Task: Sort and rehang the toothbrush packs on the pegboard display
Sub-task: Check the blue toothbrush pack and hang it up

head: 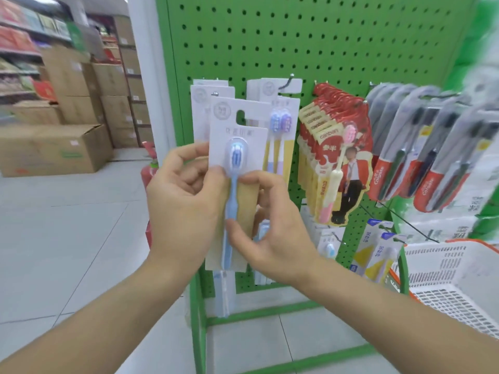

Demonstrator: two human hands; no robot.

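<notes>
Head view showed a green pegboard (pixel 324 44) filling the upper middle, with stacked cardboard boxes (pixel 67 136) at nine o'clock and a white plastic basket (pixel 459 279) with an orange rim at four o'clock. At two o'clock from the middle hung grey-and-red toothbrush packs (pixel 421 147); just left of them, a bunch of red packs (pixel 337 157). White-card packs (pixel 280 109) hung at twelve o'clock. In front of those, off any hook, was a blue toothbrush pack (pixel 239 147), upright. The left hand (pixel 186 198) gripped its left edge, thumb curled onto the front. The right hand (pixel 272 228) pinched it from the right, forefinger on the brush's neck, thumb at its handle.
</notes>
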